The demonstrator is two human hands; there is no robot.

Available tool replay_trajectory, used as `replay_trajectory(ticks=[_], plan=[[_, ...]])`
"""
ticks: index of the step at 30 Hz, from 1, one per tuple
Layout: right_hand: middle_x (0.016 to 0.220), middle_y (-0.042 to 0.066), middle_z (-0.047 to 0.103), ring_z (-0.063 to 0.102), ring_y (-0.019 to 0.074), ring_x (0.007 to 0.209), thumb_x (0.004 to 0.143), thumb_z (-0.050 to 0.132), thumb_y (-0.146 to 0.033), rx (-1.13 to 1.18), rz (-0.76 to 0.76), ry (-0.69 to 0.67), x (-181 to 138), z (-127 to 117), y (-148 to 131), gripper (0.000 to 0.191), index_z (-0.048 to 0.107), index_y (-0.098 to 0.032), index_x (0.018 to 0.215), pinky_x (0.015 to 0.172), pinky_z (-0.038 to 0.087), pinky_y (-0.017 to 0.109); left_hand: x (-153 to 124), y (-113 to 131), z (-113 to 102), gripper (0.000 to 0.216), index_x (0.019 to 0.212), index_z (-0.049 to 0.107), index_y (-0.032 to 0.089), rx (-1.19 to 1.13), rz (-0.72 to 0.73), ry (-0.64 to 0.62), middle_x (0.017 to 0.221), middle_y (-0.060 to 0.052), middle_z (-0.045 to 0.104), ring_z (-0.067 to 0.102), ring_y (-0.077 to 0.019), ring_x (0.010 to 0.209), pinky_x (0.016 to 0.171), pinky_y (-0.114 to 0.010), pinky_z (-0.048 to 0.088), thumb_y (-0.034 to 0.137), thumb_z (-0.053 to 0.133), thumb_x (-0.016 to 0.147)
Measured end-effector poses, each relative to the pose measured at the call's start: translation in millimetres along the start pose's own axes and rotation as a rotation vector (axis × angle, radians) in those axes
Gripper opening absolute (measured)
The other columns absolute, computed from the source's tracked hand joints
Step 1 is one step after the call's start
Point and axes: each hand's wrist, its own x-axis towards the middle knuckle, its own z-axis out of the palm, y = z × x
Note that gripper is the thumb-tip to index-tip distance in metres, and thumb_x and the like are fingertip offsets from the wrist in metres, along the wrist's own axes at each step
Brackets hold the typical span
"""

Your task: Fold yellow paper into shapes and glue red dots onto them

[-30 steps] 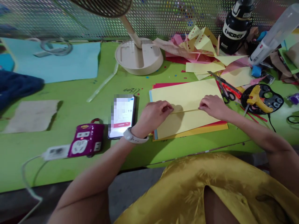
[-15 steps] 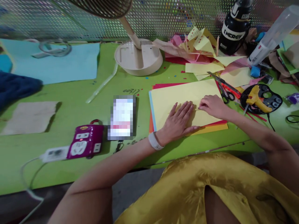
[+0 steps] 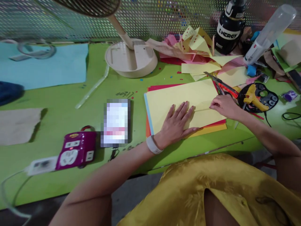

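Observation:
A pale yellow sheet (image 3: 183, 94) tops a stack of coloured paper (image 3: 149, 125) on the green table (image 3: 70, 103). My left hand (image 3: 177, 124) lies flat on the sheet with its fingers stretched out. My right hand (image 3: 223, 106) is at the sheet's right edge, fingers pinched on a thin strip (image 3: 202, 110) that runs toward my left fingertips. Whether the strip is a folded edge or a separate stick is unclear.
Scissors (image 3: 221, 84) and a yellow glue gun (image 3: 252, 98) on a black tray lie right of the stack. A phone (image 3: 115, 123), a purple power strip (image 3: 75, 150), a fan base (image 3: 130, 58), paper scraps (image 3: 199, 47) and a black bottle (image 3: 228, 28) stand around.
My left hand let go of the strip's left end, moved right and flattened on the yellow sheet. My right hand kept its pinch and shifted slightly right. The camera view drifted.

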Motion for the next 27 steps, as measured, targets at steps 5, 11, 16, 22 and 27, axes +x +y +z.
replay_trajectory(ticks=[5,11,16,22,27], plan=[[0.096,0.011,0.074,0.066,0.0259,0.093,0.100,0.054,-0.031,-0.105,0.026,0.145,-14.7,-6.2,-10.5,0.026,0.074,-0.017,0.092,0.084,0.044,0.042,0.4,1.7,0.0,0.082,0.162,0.022,0.019,0.030,-0.003,0.017,0.165,-0.019,0.031,0.028,-0.0308,0.154,0.126,-0.052,0.014,0.069,0.034,0.098],[0.153,0.021,0.050,0.047,0.0309,0.142,0.105,0.033,-0.054,-0.175,-0.379,0.177,-25.0,39.9,-56.3,0.066,0.050,-0.004,0.146,0.116,0.039,0.049,0.1,0.4,0.0,0.084,0.161,0.023,0.016,0.021,0.003,-0.008,0.164,-0.021,0.031,0.029,-0.0334,0.153,0.124,-0.055,0.017,0.070,0.033,0.098],[0.160,0.025,0.037,0.033,0.0328,0.152,0.097,0.017,-0.073,-0.155,-0.351,0.108,-23.1,66.8,-56.2,0.095,0.038,0.002,0.152,0.125,0.027,0.052,-0.6,-1.2,1.1,0.087,0.163,0.016,0.016,0.002,0.015,-0.003,0.164,-0.021,0.031,0.030,-0.0339,0.153,0.125,-0.055,0.015,0.071,0.033,0.097],[0.161,0.023,0.035,0.031,0.0315,0.153,0.095,0.017,-0.076,-0.099,-0.335,0.121,-21.9,68.2,-52.7,0.096,0.039,-0.002,0.154,0.126,0.028,0.053,-1.6,-1.2,0.2,0.090,0.164,0.008,0.015,-0.011,0.023,0.025,0.163,-0.021,0.033,0.031,-0.0324,0.153,0.126,-0.053,0.013,0.069,0.035,0.098],[0.160,0.025,0.036,0.032,0.0318,0.153,0.095,0.023,-0.076,-0.093,-0.341,0.120,-22.5,70.1,-53.3,0.096,0.041,0.000,0.151,0.127,0.027,0.051,-2.3,-1.5,0.7,0.090,0.164,0.006,0.016,-0.008,0.027,0.025,0.164,-0.020,0.032,0.029,-0.0321,0.153,0.126,-0.053,0.013,0.070,0.033,0.097]])
